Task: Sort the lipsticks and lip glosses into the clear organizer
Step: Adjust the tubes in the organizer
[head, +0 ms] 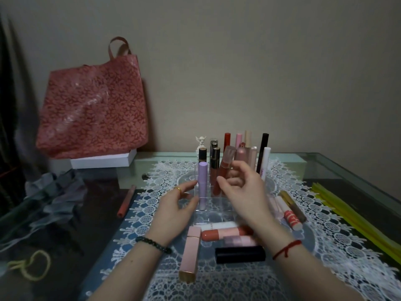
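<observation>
Glass tabletop (338, 170), lace-covered: clear acrylic compartmented organizer (217, 206), part-filled, centre; left hand (175, 205), fingers straight, touching its left wall beside the upright lilac plastic tube (202, 181); right hand (243, 192) curled about a slanted coral gloss tube (223, 168), grip indeterminable; filling apparently underway, next likely seating it, then collecting the loose front lipsticks (227, 233).

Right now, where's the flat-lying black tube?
Head view, lower centre: the black tube lies on the lace mat, just right of the pink square tube.
</observation>
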`<state>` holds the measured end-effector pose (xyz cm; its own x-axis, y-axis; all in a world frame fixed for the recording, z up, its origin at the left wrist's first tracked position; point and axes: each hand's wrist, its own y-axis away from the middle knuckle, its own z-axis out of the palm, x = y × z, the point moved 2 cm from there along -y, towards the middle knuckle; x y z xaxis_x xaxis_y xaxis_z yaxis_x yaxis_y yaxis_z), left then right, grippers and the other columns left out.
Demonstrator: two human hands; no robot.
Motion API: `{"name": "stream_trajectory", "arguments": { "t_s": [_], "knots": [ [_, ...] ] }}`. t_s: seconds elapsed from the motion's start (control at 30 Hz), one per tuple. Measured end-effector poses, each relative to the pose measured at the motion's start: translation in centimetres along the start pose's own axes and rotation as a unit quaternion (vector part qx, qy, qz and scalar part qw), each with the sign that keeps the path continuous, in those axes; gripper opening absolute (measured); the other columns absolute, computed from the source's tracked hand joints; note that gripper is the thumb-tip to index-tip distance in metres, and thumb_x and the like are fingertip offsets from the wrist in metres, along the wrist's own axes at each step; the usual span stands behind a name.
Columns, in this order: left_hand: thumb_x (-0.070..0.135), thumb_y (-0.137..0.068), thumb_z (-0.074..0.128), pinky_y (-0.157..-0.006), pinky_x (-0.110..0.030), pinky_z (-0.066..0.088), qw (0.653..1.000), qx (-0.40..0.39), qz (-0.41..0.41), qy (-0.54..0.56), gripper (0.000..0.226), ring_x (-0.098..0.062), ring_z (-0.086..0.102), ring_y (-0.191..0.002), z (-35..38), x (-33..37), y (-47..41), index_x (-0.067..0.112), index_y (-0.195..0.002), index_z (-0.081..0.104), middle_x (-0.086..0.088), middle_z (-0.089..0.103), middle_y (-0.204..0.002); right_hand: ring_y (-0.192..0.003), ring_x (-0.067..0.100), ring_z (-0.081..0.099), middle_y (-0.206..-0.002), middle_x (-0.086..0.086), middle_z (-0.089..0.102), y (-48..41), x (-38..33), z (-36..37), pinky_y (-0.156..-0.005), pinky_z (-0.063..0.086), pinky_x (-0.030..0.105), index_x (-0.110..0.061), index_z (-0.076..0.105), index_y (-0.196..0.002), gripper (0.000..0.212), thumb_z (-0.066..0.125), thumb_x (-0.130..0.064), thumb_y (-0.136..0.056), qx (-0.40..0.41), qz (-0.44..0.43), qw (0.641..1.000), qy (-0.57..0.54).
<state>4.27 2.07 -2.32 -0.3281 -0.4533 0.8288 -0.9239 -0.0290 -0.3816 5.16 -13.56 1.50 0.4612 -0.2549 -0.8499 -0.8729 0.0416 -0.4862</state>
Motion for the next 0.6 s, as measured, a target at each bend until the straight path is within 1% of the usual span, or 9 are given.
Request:
{"name": "stream_trajectory", "arguments": {
  "t_s": [0.07, 0.1, 0.13, 0.23, 0.27, 0.37, 0.47, 0.53, 0.6],
  "knots": [
    [0.021, -0.083, 0.059, -0.086, -0.019, 0.043, 1.0, -0.002, -0.002, 0.001, 0.036, 0.006, 0.052, -0.101, 0.0, 0.0, -0.1, 0.037, -0.115, 0.052, 0.023, 0.055, -0.111, -0.062, -0.009, 0.057, -0.074, -0.01, 0.06, 0.0, 0.2, 0.2, -0.055, 0.048, 0.009, -0.039, 0.051, -0.088, 0.034, 0.067, -0.011, -0.077, -0.007, -0.005, 1.0, 0.025],
    [0.021, -0.083, 0.059, -0.085, -0.018, 0.042, 1.0, -0.002, -0.001, 0.001, 0.037, 0.007, 0.052, -0.1, 0.0, -0.1, 0.0, 0.036, -0.116, 0.052, 0.024, 0.055, -0.11, -0.063, -0.008, 0.058, -0.074, -0.009, 0.06, 0.0, 0.3, 0.4, -0.055, 0.048, 0.009, -0.04, 0.05, -0.086, 0.036, 0.067, -0.01, -0.077, -0.011, -0.007, 0.999, 0.029],
    [0.021, -0.083, 0.059, -0.084, -0.016, 0.042, 1.0, -0.001, 0.001, 0.0, 0.037, 0.007, 0.052, -0.1, 0.0, -0.1, -0.1, 0.034, -0.117, 0.053, 0.025, 0.055, -0.109, -0.064, -0.006, 0.058, -0.074, -0.008, 0.061, 0.0, 0.5, 0.6, -0.055, 0.048, 0.009, -0.039, 0.051, -0.086, 0.036, 0.067, -0.008, -0.076, -0.013, -0.006, 0.999, 0.03],
    [0.021, -0.083, 0.059, -0.08, -0.012, 0.041, 1.0, -0.001, 0.003, -0.002, 0.036, 0.008, 0.052, -0.098, 0.0, -0.1, 0.0, 0.034, -0.117, 0.053, 0.029, 0.054, -0.105, -0.065, 0.003, 0.058, -0.077, -0.003, 0.061, 0.1, 0.9, 0.8, -0.057, 0.049, 0.008, -0.027, 0.056, -0.097, 0.031, 0.066, -0.007, -0.076, -0.021, 0.003, 0.999, 0.044],
    [0.021, -0.083, 0.059, -0.08, -0.011, 0.04, 1.0, -0.004, 0.0, 0.001, 0.037, 0.009, 0.052, -0.098, 0.0, -0.1, 0.0, 0.035, -0.116, 0.052, 0.03, 0.053, -0.104, -0.064, 0.002, 0.058, -0.077, -0.003, 0.061, 0.1, 1.0, 0.8, -0.057, 0.048, 0.008, -0.027, 0.056, -0.097, 0.031, 0.066, -0.007, -0.076, -0.024, 0.002, 0.998, 0.05],
    [0.021, -0.083, 0.059, -0.082, -0.014, 0.041, 1.0, -0.006, -0.005, 0.008, 0.037, 0.009, 0.051, -0.099, 0.0, -0.1, 0.0, 0.037, -0.115, 0.052, 0.03, 0.052, -0.105, -0.06, -0.006, 0.054, -0.073, -0.006, 0.059, 0.1, 1.1, 1.0, -0.054, 0.045, 0.005, -0.036, 0.051, -0.087, 0.036, 0.067, -0.005, -0.076, -0.03, -0.008, 0.998, 0.05],
    [0.02, -0.083, 0.059, -0.083, -0.015, 0.041, 1.0, -0.003, -0.007, 0.009, 0.037, 0.009, 0.05, -0.099, 0.0, -0.1, 0.0, 0.036, -0.116, 0.052, 0.032, 0.051, -0.103, -0.057, -0.009, 0.052, -0.071, -0.006, 0.058, 0.1, 1.1, 1.1, -0.053, 0.044, 0.004, -0.036, 0.051, -0.087, 0.037, 0.067, -0.005, -0.075, -0.028, -0.013, 0.998, 0.055],
    [0.019, -0.083, 0.059, -0.081, -0.014, 0.041, 1.0, -0.004, -0.009, 0.012, 0.038, 0.009, 0.05, -0.099, 0.0, -0.1, 0.0, 0.036, -0.117, 0.052, 0.033, 0.051, -0.103, -0.056, -0.009, 0.051, -0.071, -0.007, 0.058, 0.2, 1.2, 1.1, -0.052, 0.043, 0.004, -0.037, 0.05, -0.085, 0.038, 0.067, -0.004, -0.075, -0.027, -0.015, 0.998, 0.055],
    [0.019, -0.083, 0.059, -0.076, -0.012, 0.041, 1.0, -0.007, -0.008, 0.013, 0.038, 0.01, 0.05, -0.097, 0.0, 0.0, 0.0, 0.037, -0.116, 0.051, 0.033, 0.051, -0.102, -0.056, -0.01, 0.051, -0.071, -0.006, 0.058, 0.2, 1.2, 1.1, -0.052, 0.043, 0.003, -0.038, 0.049, -0.085, 0.038, 0.067, -0.005, -0.075, -0.028, -0.013, 0.998, 0.055]
  ]
}}
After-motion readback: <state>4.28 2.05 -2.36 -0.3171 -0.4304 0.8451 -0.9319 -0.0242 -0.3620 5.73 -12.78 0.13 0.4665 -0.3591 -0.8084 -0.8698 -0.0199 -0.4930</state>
